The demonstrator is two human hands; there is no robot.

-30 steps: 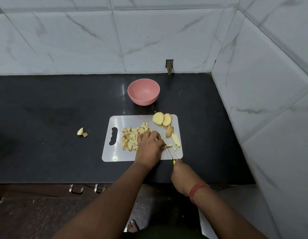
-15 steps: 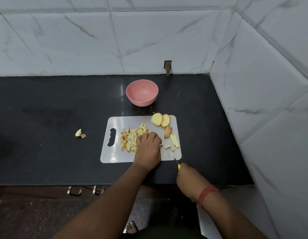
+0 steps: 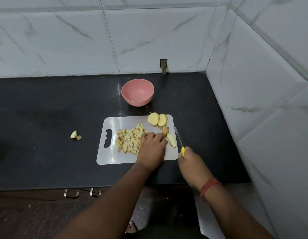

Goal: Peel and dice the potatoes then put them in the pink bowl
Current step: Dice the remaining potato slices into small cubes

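A white cutting board [image 3: 105,156] lies on the black counter. On its left half sits a pile of diced potato [image 3: 128,141]. Two round potato slices [image 3: 157,119] lean at the board's far right corner, with a skin-on piece [image 3: 165,130] and a pale strip [image 3: 171,140] in front of them. My left hand [image 3: 152,148] rests on the board at the pile's right edge, fingers bent, tips down; nothing shows in its grip. My right hand [image 3: 193,163] grips a yellow-handled knife [image 3: 178,138], blade pointing away along the board's right edge. The pink bowl [image 3: 137,91] stands empty behind the board.
Two small potato scraps [image 3: 75,135] lie on the counter left of the board. Tiled walls close the back and right sides. The counter's front edge runs just under my wrists, with metal cabinet handles [image 3: 71,194] below it.
My right hand has drawn the knife off the cut pieces and swung it to the board's right edge. My left hand stays by the diced pile, shifted slightly.
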